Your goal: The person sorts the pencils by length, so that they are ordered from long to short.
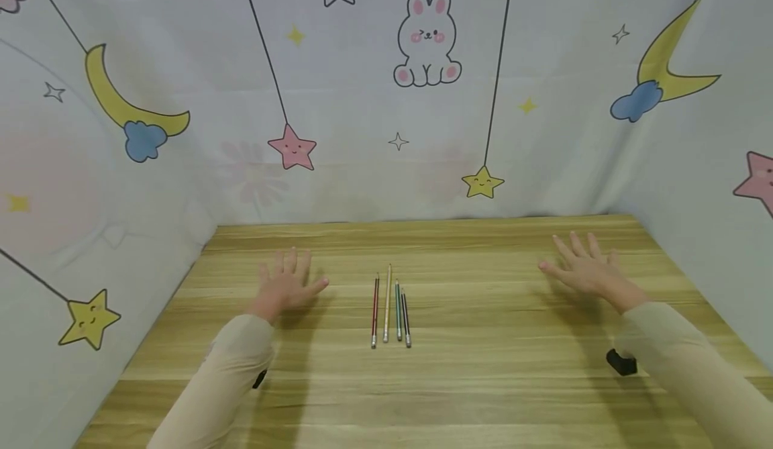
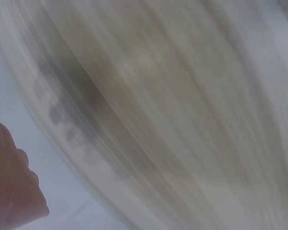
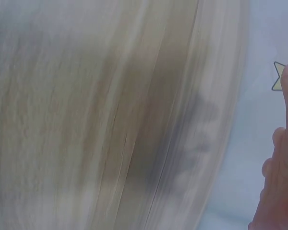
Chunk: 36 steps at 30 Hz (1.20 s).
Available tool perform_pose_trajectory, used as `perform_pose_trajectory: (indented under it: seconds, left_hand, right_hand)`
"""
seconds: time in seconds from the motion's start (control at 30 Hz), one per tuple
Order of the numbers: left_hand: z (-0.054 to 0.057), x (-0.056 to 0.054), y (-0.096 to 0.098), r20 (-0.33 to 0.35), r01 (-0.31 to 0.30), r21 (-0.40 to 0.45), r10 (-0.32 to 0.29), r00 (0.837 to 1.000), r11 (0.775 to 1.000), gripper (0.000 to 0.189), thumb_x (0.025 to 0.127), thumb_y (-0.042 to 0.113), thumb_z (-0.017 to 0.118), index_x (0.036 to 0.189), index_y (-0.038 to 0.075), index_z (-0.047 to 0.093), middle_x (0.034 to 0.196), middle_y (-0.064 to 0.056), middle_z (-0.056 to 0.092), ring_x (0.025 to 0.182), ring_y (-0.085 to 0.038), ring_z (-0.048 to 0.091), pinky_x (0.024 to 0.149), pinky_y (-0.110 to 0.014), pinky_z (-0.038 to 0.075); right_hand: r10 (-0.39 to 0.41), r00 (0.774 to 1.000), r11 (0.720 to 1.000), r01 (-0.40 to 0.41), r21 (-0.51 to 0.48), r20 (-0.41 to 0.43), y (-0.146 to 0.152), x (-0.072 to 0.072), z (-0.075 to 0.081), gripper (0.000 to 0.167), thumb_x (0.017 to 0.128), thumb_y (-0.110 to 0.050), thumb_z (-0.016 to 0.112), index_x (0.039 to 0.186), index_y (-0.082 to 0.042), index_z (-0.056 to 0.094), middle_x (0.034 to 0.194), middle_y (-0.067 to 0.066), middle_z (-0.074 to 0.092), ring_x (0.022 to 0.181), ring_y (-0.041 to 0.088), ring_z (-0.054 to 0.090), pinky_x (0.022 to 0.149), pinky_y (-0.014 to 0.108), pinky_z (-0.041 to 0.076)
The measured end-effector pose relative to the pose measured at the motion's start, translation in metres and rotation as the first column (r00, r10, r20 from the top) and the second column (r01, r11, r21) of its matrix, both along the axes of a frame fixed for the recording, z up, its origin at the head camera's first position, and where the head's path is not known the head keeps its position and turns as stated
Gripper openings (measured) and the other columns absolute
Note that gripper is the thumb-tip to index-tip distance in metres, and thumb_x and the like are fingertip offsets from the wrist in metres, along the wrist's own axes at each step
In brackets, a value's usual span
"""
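Note:
Several slim pencils lie side by side in the middle of the wooden table, their eraser ends toward me. They are a dark red pencil (image 1: 376, 311), a longer pale yellow pencil (image 1: 388, 305), a teal pencil (image 1: 398, 311) and a short black pencil (image 1: 406, 318). To their left my left hand (image 1: 286, 286) is spread above the tabletop, thumb pointing toward the pencils, holding nothing. Farther off on the right, my right hand (image 1: 587, 269) has its fingers fanned out and holds nothing. In the wrist views, part of the left hand (image 2: 12, 177) and right hand (image 3: 281, 167) shows at the edges.
The wood-grain table (image 1: 483, 382) ends at a white curtain (image 1: 362, 100) printed with stars, moons and a rabbit, which also hangs along both sides. Black pieces of the wrist gear (image 1: 622, 362) show under the sleeves.

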<state>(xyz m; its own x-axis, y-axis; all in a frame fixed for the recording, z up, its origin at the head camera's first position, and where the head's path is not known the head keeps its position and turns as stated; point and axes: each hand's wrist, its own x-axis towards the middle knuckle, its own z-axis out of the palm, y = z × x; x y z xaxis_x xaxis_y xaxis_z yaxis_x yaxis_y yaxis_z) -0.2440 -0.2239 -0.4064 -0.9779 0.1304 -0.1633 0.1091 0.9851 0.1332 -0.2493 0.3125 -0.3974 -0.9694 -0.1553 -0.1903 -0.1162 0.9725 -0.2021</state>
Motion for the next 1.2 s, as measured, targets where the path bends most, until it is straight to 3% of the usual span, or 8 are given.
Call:
perform_pose_trajectory:
  seconds: [0.53, 0.93, 1.2]
  left_hand:
    - [-0.005, 0.002, 0.031, -0.033, 0.076, 0.011, -0.076, 0.997, 0.997, 0.077, 0.086, 0.058, 0.035, 0.142, 0.012, 0.010, 0.147, -0.019, 0.004, 0.134, -0.040, -0.002, 0.100, -0.064, -0.002]
    - [-0.010, 0.003, 0.049, -0.107, 0.171, 0.007, -0.169, 0.980, 0.985, 0.076, 0.085, 0.054, 0.043, 0.142, 0.013, 0.013, 0.146, -0.018, 0.013, 0.133, -0.039, 0.012, 0.101, -0.063, 0.004]
    - [-0.007, 0.008, 0.060, -0.172, 0.223, 0.121, -0.201, 0.964, 0.967, 0.073, 0.083, 0.044, 0.054, 0.140, 0.010, 0.022, 0.142, -0.018, 0.027, 0.130, -0.038, 0.025, 0.099, -0.064, 0.012]
  right_hand:
    - [0.101, 0.991, 0.995, -0.099, 0.024, -0.086, -0.045, -0.001, -0.004, 0.080, 0.083, -0.066, 0.028, 0.143, -0.019, 0.003, 0.146, 0.022, -0.002, 0.130, 0.046, -0.010, 0.091, 0.070, -0.011]
    - [0.197, 0.963, 0.980, -0.193, 0.045, -0.181, -0.083, 0.001, -0.006, 0.080, 0.082, -0.064, 0.036, 0.142, -0.016, 0.013, 0.148, 0.015, 0.005, 0.133, 0.042, -0.001, 0.095, 0.069, 0.004]
    - [0.244, 0.940, 0.964, -0.261, -0.043, -0.240, -0.113, 0.007, -0.003, 0.081, 0.081, -0.056, 0.048, 0.142, -0.014, 0.015, 0.147, 0.016, 0.011, 0.133, 0.040, 0.005, 0.097, 0.067, 0.013]
